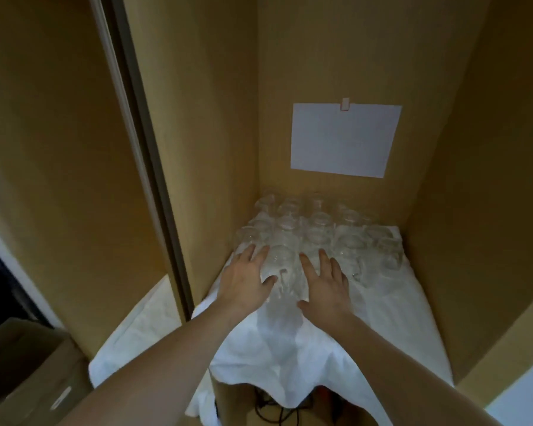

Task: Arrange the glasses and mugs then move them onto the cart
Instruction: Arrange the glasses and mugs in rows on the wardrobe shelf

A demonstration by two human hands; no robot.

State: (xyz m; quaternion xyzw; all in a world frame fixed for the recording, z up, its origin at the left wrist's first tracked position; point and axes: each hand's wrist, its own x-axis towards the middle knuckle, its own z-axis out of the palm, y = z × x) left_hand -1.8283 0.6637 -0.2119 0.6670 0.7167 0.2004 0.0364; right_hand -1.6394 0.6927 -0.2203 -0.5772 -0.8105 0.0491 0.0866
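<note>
Several clear glasses (317, 235) stand packed in rows at the back of a shelf covered by a white cloth (351, 333), inside a brown wooden cupboard. My left hand (246, 278) reaches in with straight, spread fingers, its fingertips at the left side of the nearest glass (279, 265). On the right side of that same glass lies my right hand (326, 287), also flat with fingers extended. Neither hand curls round anything. No mugs or cart are visible.
A white paper sheet (345, 139) is clipped to the cupboard's back wall. A wooden divider (197, 149) closes the left side, with another cloth-covered shelf (136, 333) beyond it. A cardboard box (28, 373) sits at lower left. Dark cables (274, 410) hang under the shelf.
</note>
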